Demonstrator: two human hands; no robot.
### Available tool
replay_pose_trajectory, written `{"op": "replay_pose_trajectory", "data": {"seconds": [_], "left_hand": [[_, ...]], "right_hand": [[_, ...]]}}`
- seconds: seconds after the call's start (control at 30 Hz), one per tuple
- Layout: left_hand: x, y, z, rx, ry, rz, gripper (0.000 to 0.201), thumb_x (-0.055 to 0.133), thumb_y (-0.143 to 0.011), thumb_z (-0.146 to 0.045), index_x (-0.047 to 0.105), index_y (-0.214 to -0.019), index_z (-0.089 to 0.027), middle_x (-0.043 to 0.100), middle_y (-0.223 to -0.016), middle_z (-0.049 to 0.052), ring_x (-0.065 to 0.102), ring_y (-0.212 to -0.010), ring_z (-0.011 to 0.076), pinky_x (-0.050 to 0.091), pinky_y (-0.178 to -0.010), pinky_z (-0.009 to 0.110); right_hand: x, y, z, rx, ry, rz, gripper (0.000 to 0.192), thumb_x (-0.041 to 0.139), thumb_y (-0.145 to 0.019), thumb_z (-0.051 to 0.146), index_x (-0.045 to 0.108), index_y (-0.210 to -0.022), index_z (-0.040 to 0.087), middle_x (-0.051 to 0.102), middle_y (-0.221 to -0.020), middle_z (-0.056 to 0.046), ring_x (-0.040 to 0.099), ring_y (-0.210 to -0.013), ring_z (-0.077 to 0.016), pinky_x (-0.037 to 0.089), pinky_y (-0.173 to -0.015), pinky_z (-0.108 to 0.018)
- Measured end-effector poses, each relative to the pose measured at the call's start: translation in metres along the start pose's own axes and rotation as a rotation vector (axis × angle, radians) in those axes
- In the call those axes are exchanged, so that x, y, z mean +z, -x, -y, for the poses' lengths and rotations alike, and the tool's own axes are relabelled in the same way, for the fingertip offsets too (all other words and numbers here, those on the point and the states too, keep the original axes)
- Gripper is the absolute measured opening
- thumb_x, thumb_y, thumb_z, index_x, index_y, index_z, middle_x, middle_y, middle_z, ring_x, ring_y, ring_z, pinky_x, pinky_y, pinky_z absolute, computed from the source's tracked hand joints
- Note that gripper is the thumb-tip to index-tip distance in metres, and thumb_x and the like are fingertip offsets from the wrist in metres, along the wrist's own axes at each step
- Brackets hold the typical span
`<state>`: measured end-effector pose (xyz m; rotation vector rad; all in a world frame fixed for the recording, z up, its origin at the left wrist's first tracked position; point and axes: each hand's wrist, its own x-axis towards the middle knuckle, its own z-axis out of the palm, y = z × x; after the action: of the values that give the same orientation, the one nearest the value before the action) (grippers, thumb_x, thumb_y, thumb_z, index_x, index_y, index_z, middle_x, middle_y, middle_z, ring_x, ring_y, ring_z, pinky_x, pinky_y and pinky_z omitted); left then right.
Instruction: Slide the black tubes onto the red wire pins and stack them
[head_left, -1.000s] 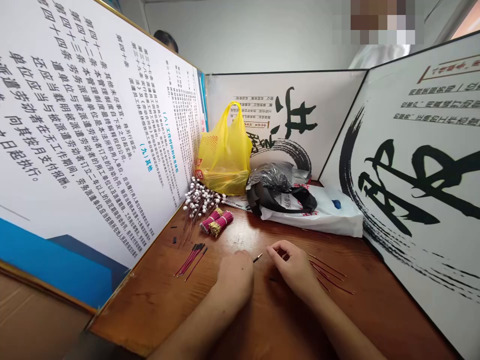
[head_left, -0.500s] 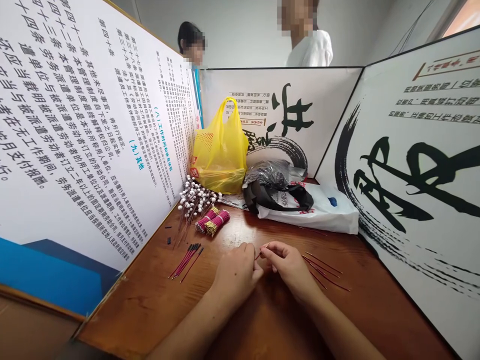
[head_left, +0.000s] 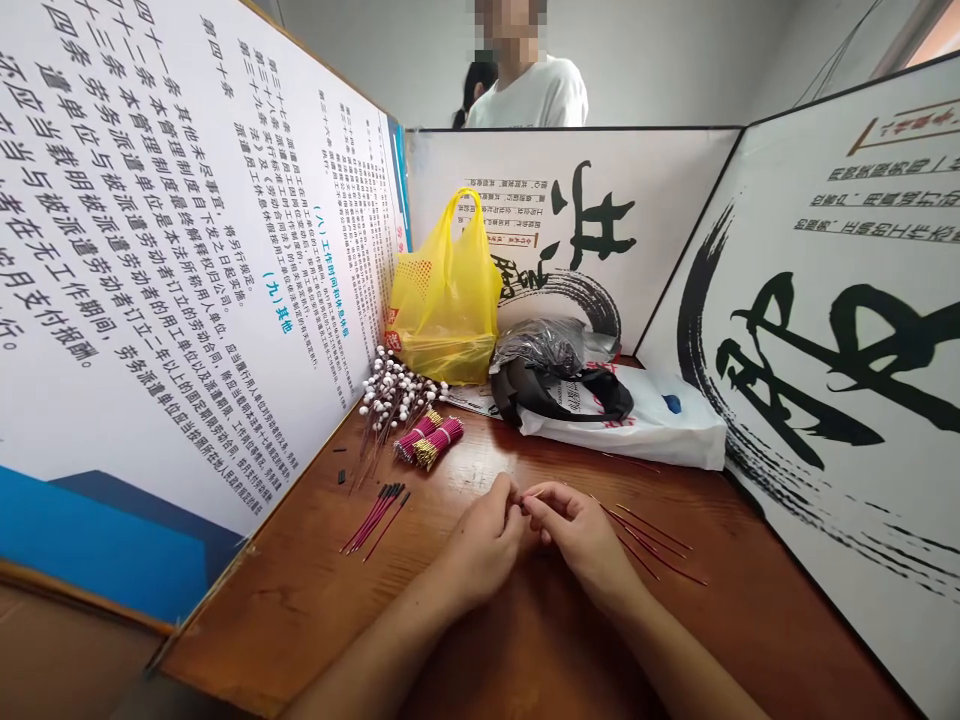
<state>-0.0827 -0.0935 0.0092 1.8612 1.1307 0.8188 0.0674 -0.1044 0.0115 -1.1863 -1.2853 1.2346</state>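
Left hand (head_left: 484,545) and right hand (head_left: 577,530) met at lower centre of frame, fingertips pinched together on thin red wire (head_left: 529,494); which hand bore grip unclear. Loose red wires (head_left: 649,540) lay on table (head_left: 300,610) just right of right hand. Black-tipped wire bunch (head_left: 375,517) left of left hand. Yellow bag (head_left: 448,295) stood upper centre, against back panel.

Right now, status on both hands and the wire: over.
Left hand and right hand together at table centre, pinching one thin red wire between fingertips. Loose red wires right, black-tipped ones left. Nothing obstructing.
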Motion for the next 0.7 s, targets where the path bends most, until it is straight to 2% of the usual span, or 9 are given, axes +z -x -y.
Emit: {"op": "replay_pose_trajectory", "data": {"seconds": [0.2, 0.4, 0.7], "left_hand": [[-0.0017, 0.0030, -0.0044, 0.014, -0.012, -0.002, 0.017, 0.032, -0.096, -0.030, 0.041, -0.085, -0.020, 0.052, -0.079, -0.002, 0.047, -0.072, 0.0128, 0.034, -0.067, 0.026], [-0.0032, 0.0034, -0.0089, 0.034, 0.009, -0.003, 0.019, 0.034, -0.097, -0.032, 0.046, -0.087, -0.020, 0.058, -0.082, -0.001, 0.052, -0.074, 0.0124, 0.036, -0.067, 0.025], [-0.0041, 0.0027, -0.0095, 0.034, 0.024, -0.082, 0.023, 0.037, -0.095, -0.032, 0.055, -0.088, -0.019, 0.062, -0.076, -0.002, 0.053, -0.068, 0.0109, 0.035, -0.063, 0.022]], "right_hand": [[0.0007, -0.0005, 0.0019, 0.008, -0.045, -0.020, 0.033, 0.073, -0.073, 0.047, 0.068, -0.080, 0.015, 0.061, -0.068, 0.000, 0.050, -0.059, -0.0108, 0.041, -0.055, -0.022], [0.0014, 0.0015, 0.0037, -0.007, -0.043, -0.067, 0.034, 0.072, -0.073, 0.049, 0.068, -0.081, 0.016, 0.063, -0.071, -0.002, 0.054, -0.064, -0.0131, 0.044, -0.055, -0.022], [0.0049, 0.0036, 0.0079, -0.078, -0.041, -0.107, 0.036, 0.074, -0.072, 0.048, 0.069, -0.090, 0.017, 0.071, -0.081, -0.007, 0.064, -0.074, -0.0190, 0.051, -0.062, -0.027]]}}
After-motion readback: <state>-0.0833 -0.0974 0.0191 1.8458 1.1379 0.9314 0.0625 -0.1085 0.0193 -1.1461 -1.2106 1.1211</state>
